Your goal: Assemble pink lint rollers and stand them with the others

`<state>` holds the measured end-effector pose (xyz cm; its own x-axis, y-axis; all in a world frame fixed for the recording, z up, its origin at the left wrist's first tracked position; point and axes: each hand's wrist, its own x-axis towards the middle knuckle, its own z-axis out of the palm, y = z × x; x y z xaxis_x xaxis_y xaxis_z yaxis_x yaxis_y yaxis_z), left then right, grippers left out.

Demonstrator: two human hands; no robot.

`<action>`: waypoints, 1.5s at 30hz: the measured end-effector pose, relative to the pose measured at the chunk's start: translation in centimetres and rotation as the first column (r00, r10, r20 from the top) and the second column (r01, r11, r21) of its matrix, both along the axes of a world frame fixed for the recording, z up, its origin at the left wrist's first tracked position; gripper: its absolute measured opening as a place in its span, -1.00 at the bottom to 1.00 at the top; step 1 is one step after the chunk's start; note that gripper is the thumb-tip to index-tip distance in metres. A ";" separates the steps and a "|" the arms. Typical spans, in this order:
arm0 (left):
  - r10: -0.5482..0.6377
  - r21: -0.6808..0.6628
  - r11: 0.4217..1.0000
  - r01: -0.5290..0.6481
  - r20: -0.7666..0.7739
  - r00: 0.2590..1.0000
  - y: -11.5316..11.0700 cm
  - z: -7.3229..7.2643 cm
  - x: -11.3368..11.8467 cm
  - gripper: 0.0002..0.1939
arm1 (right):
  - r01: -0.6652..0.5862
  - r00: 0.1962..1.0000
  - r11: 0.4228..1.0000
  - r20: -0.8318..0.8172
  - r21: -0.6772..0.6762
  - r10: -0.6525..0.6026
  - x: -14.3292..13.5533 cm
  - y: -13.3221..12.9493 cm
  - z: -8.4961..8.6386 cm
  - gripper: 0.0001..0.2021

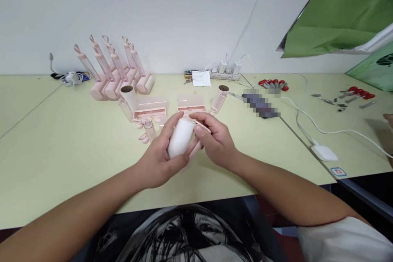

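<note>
A white roll [181,137] is tilted in front of me, with my left hand [159,153] wrapped around its side and lower end. My right hand [217,139] pinches a small pale pink piece [202,126] beside the roll's upper end. Under the right hand, a pink part [194,147] is partly hidden by the fingers. Behind the hands lie two open pink cases [150,112] [192,109]. A clear pink tube [150,130] stands near my left hand, and another [219,102] leans beyond my right hand.
Several pink holders with upright tubes [118,84] are at the back left. A cardboard-cored roll [129,97] stands nearby. A power strip [225,75] runs along the wall. To the right are a blurred phone [260,104], red-ended tools [273,84] and a white charger [324,152]. A person's hand shows at the right edge.
</note>
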<state>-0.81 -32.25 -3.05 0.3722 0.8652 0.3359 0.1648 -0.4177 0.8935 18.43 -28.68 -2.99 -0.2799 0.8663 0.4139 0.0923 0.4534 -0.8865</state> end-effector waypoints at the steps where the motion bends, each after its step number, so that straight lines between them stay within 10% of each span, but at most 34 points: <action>1: 0.030 0.040 0.999 -0.027 -0.067 0.997 0.0 -0.1 -0.1 -0.13 | 0.012 0.999 0.999 0.033 0.047 -0.014 0.1 0.0 0.1 -0.69; 17: 0.057 0.163 0.987 0.008 -0.390 0.919 -0.1 2.4 -0.6 -0.23 | 0.021 0.991 0.937 0.119 0.348 -0.067 0.0 -1.3 0.7 -0.71; 23: 0.010 0.176 0.982 0.062 -0.382 0.924 -0.3 2.8 -0.6 -0.21 | 0.004 0.995 0.962 0.095 0.272 -0.031 0.3 -1.4 0.5 -0.74; 34: -0.079 0.332 0.930 0.158 -0.239 0.968 -0.3 1.6 -0.3 -0.15 | -0.034 0.997 0.821 0.076 0.569 -0.012 0.7 -0.2 0.0 -0.76; 45: -0.105 0.291 0.946 0.139 -0.129 0.986 -0.3 -0.1 -0.1 -0.14 | -0.235 0.956 0.965 -0.152 0.114 0.251 -0.1 -0.5 -0.8 -0.53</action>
<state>-0.92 -32.58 -3.16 0.5180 0.6772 0.5226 0.1858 -0.6854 0.7040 18.33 -29.22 -3.79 -0.3988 0.7355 0.5477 -0.1742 0.5256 -0.8327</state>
